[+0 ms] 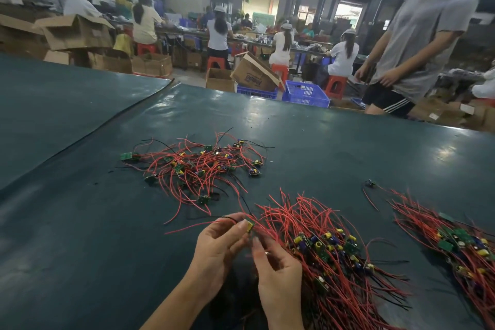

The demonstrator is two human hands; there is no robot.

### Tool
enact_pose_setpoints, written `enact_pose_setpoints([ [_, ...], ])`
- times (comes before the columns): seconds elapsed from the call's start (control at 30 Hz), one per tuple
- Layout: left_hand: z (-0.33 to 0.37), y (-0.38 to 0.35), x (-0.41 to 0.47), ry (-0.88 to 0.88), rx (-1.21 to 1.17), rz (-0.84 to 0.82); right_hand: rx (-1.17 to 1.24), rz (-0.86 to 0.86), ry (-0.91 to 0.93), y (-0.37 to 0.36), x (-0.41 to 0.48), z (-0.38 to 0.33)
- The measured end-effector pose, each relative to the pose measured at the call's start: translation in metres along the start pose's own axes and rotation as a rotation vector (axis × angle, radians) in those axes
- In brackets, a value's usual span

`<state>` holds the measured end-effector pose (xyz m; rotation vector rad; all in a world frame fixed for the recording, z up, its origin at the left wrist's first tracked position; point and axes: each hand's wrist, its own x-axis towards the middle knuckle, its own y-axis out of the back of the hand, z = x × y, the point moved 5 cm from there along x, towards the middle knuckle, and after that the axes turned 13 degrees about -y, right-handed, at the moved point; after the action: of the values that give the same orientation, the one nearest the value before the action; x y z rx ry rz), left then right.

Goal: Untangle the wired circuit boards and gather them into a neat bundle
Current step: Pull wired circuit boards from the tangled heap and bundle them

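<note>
Nearest, the left hand has its grip closed to a pinch: thumb and forefinger hold a small green circuit board with a yellow component, lifted just above the dark green table, its red and black leads trailing off to the left. The right hand lies just beside it, fingers bent over the red wires at the left edge of a gathered bundle of red-wired green boards. Whether that grip actually clasps the wires I cannot tell.

A second laid-out bundle of the same boards lies well apart on the right. Farther off, the loose tangled heap of red and black wires and boards is not yet sorted.

The step in hand looks like adding one freed board to the near bundle. The next move likely calls for laying its board against the others and running its leads parallel with theirs, then reaching to the far heap and teasing out a single board without dragging its neighbours.
</note>
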<state>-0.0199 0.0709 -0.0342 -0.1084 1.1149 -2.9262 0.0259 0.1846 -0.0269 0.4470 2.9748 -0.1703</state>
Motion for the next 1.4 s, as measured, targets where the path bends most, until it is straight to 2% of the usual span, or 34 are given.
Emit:
enact_pose_setpoints([
  [0.17, -0.001, -0.003, -0.006, -0.04, 0.154, -0.2, 0.004, 0.09, 0.053, 0.002, -0.004, -0.012],
  [0.3, 0.0, -0.007, -0.009, -0.071, 0.218, -0.234, -0.037, 0.122, 0.084, 0.008, -0.002, -0.014],
  [0.5, 0.006, -0.018, -0.012, -0.228, 0.469, -0.305, -0.061, 0.127, 0.049, 0.013, 0.009, -0.005],
  [0.67, 0.011, -0.013, -0.006, -0.241, 0.446, -0.203, 0.107, 0.182, -0.022, 0.019, 0.017, -0.007],
  [0.77, 0.014, -0.006, 0.002, -0.228, 0.378, -0.127, 0.343, 0.224, -0.08, 0.031, 0.02, -0.014],
  [0.93, 0.017, -0.005, 0.001, -0.228, 0.367, -0.163, 0.513, 0.246, -0.086, 0.044, 0.017, -0.022],
  [1.03, 0.014, -0.006, -0.001, -0.222, 0.356, -0.125, 0.452, 0.27, -0.075, 0.035, 0.013, -0.02],
  [1.1, 0.012, -0.007, -0.002, -0.213, 0.36, -0.116, 0.32, 0.2, -0.046, 0.021, 0.008, -0.019],
  [1.2, 0.01, -0.013, -0.005, -0.231, 0.42, -0.193, 0.136, 0.067, -0.003, -0.004, -0.001, -0.014],
  [1.4, 0.007, -0.017, -0.007, -0.236, 0.518, -0.254, 0.167, 0.142, -0.028, 0.001, 0.001, -0.013],
])
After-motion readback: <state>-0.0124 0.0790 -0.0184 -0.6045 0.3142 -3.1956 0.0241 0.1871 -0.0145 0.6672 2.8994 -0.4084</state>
